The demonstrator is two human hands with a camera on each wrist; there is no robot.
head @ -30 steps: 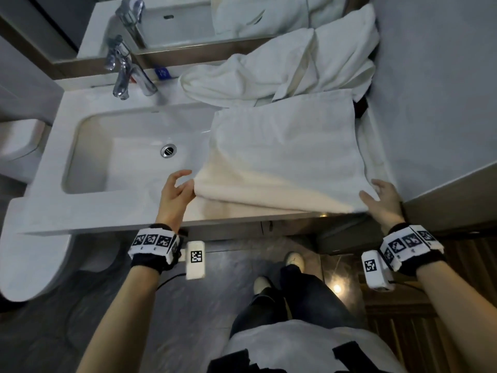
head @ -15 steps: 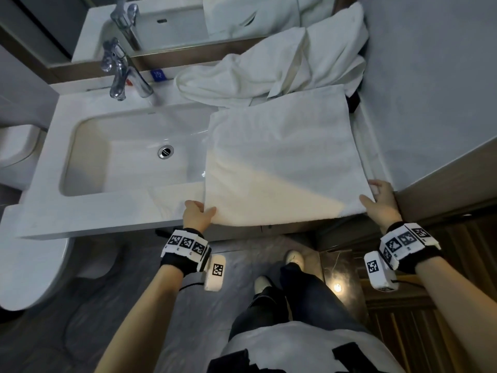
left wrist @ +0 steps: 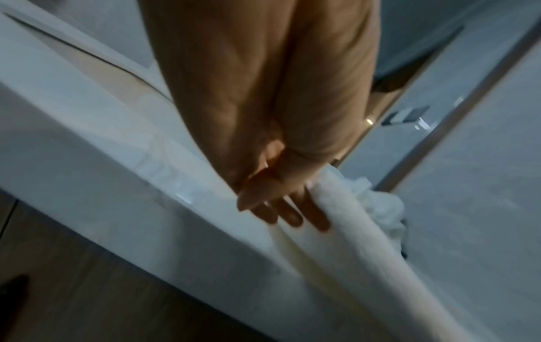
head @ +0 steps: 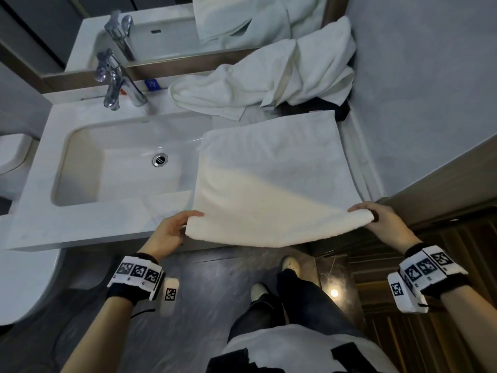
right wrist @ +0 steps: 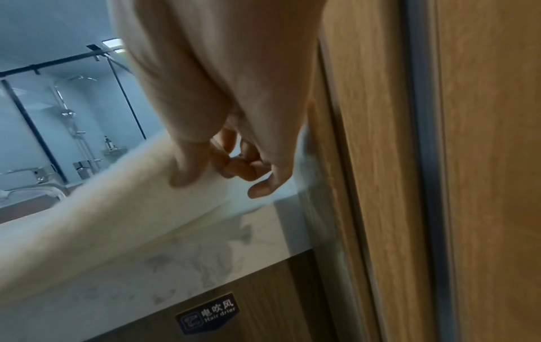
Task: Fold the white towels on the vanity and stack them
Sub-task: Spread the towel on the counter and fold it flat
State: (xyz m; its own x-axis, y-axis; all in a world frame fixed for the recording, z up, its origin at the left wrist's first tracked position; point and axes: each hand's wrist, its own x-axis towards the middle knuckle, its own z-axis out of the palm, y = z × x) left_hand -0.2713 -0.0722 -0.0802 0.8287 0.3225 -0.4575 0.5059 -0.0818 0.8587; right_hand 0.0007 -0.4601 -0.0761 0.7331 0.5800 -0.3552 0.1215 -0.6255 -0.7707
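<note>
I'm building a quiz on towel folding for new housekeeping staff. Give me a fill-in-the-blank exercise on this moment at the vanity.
1. Both hands, the left hand and the right hand, hold the near corners of the flat ____.
2. The crumpled towel lies against the ____ behind the vanity.
3. The drain sits in the bottom of the ____.
4. The faucet stands to the ____ of the crumpled towel.

Missing words: towel; mirror; sink; left

Chrome faucet [head: 115,82] behind white sink basin [head: 80,168] — drain [head: 160,159] at basin centre. Mirror [head: 166,25] above. Hair-drier label [right wrist: 208,312] on wooden cabinet front.
</note>
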